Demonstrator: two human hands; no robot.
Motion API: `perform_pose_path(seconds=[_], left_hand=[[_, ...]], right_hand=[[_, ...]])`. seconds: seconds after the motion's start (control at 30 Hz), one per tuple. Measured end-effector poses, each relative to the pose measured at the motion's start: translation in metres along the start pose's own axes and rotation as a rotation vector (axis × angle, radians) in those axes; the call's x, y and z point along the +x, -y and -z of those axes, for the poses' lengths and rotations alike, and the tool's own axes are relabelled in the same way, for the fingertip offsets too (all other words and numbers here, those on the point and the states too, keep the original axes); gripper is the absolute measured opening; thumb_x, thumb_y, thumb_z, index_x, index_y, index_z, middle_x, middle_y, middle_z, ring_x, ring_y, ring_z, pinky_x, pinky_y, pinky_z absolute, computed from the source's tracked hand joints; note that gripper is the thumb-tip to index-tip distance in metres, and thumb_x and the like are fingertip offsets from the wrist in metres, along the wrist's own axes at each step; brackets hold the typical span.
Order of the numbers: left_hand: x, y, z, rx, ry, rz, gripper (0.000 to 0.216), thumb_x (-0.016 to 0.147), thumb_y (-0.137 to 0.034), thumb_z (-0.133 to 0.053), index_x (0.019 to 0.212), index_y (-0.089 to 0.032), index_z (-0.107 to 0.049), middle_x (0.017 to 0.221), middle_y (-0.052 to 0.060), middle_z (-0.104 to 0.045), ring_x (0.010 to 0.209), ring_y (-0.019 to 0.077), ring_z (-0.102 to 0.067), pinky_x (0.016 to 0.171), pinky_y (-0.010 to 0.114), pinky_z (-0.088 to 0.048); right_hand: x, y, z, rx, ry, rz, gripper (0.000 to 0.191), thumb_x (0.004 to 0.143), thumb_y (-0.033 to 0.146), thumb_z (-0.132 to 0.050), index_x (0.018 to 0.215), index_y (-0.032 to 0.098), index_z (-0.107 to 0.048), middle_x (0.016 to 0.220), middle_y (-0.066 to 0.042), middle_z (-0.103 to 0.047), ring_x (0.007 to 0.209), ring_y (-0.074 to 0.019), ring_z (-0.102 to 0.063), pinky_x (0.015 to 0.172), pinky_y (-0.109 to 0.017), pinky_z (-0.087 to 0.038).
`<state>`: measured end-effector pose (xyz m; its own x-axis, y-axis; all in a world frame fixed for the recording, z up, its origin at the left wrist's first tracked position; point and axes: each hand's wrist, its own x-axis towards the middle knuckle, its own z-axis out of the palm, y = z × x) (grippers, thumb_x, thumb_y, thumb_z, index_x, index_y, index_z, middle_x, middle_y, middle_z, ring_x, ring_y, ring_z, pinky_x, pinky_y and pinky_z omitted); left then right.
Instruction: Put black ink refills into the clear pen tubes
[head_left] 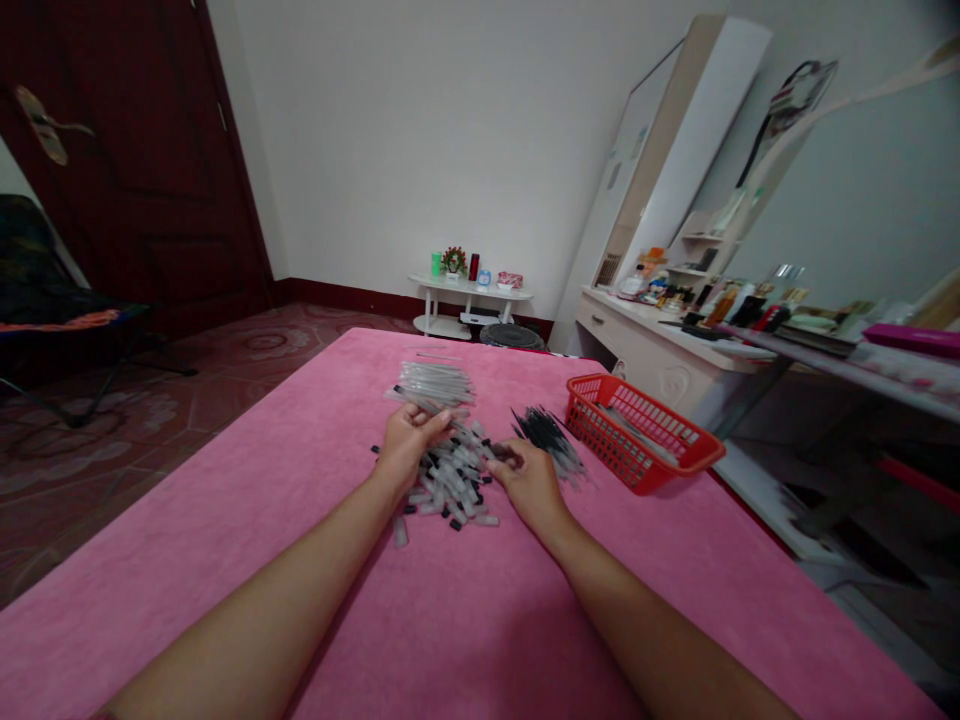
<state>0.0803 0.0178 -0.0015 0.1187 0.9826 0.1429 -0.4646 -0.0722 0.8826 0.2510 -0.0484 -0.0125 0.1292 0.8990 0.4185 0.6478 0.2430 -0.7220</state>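
Observation:
On the pink cloth, a heap of short translucent pen caps (454, 478) with black ends lies between my two hands. My left hand (405, 440) is at the heap's upper left edge, thumb and fingers closed together. A row of clear pen barrels (436, 382) lies just beyond it. At the heap's right side, my right hand (531, 482) has its fingertips pinched, touching the caps at the edge. What either hand grips is too small and hidden to make out. Black-tipped pen refills (546, 438) lie in a bundle just beyond my right hand.
A red plastic basket (637, 435) with some thin pale sticks in it stands on the right of the pink-covered table (420, 640). A white dresser (667, 345) with bottles is farther right. A small white stand (469, 288) is by the far wall, a folding chair (52, 300) at left.

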Motion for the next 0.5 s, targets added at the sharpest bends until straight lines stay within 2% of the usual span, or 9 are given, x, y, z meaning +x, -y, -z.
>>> perform_pose_path(seconds=[0.2, 0.5], left_hand=[[-0.0038, 0.0001, -0.0038, 0.022, 0.037, 0.01, 0.04, 0.056, -0.033, -0.081, 0.084, -0.015, -0.059, 0.079, 0.002, -0.069, 0.073, 0.0154, -0.066, 0.067, 0.026, -0.055], [-0.0075, -0.0024, -0.008, 0.066, 0.08, 0.031, 0.039, 0.057, -0.032, -0.08, 0.084, -0.014, -0.059, 0.081, 0.003, -0.069, 0.07, 0.0141, -0.065, 0.064, 0.025, -0.055]], right_hand=[[-0.0021, 0.0105, 0.002, 0.074, 0.001, 0.029, 0.013, 0.069, 0.018, -0.059, 0.079, 0.016, -0.067, 0.076, -0.003, -0.066, 0.068, -0.0155, -0.057, 0.063, -0.025, -0.043], [-0.0026, 0.0093, 0.0007, 0.073, -0.008, 0.058, 0.013, 0.071, 0.019, -0.06, 0.081, 0.016, -0.067, 0.078, -0.004, -0.066, 0.07, -0.0156, -0.058, 0.065, -0.025, -0.043]])
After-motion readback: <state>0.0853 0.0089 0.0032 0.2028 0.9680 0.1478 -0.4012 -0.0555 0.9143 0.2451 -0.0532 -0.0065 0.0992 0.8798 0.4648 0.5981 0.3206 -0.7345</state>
